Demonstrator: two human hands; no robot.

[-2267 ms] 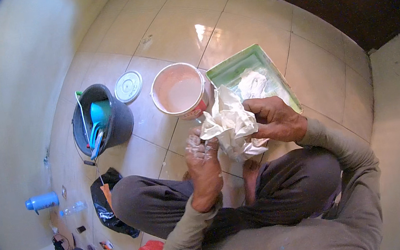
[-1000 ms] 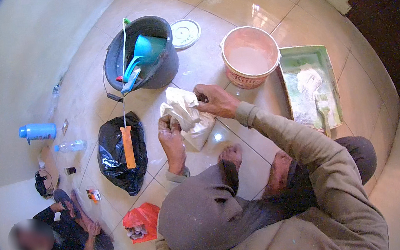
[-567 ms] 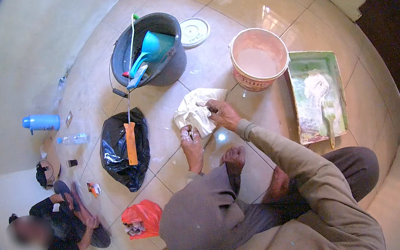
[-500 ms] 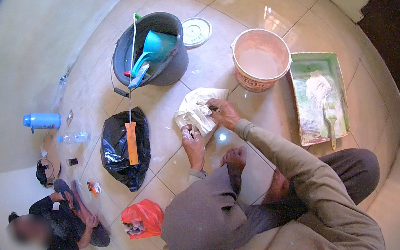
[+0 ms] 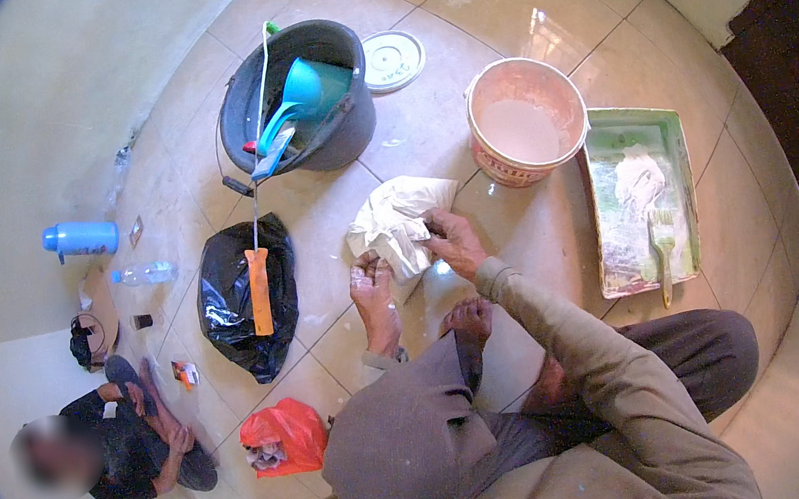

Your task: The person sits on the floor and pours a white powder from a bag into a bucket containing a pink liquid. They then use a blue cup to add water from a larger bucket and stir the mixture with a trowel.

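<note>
A crumpled white bag [image 5: 397, 211], soft and bulging, rests on the tiled floor in front of me. With fingers closed at its near left edge, my left hand [image 5: 376, 305] grips the bag; pale residue whitens the fingertips. On the bag's right side my right hand [image 5: 457, 244] pinches a fold. What the bag contains is hidden. Right of it stands a round paint bucket [image 5: 523, 173] with pinkish-white liquid inside. A green paint tray [image 5: 612, 252] lies farther right, bearing a white lump and a paintbrush [image 5: 662, 240].
Back left, a dark bucket [image 5: 347, 115] holds a blue dipper [image 5: 298, 89]; a paint roller with an orange handle [image 5: 260, 293] leans out over a black plastic bag [image 5: 227, 318]. A white lid [image 5: 393, 59], red bag [image 5: 297, 432], blue flask [image 5: 80, 238] and seated person [image 5: 133, 446] are around.
My left hand has shifted slightly left and down along the bag's near edge. My right hand stays at the bag's right side, and the folds lie a little differently.
</note>
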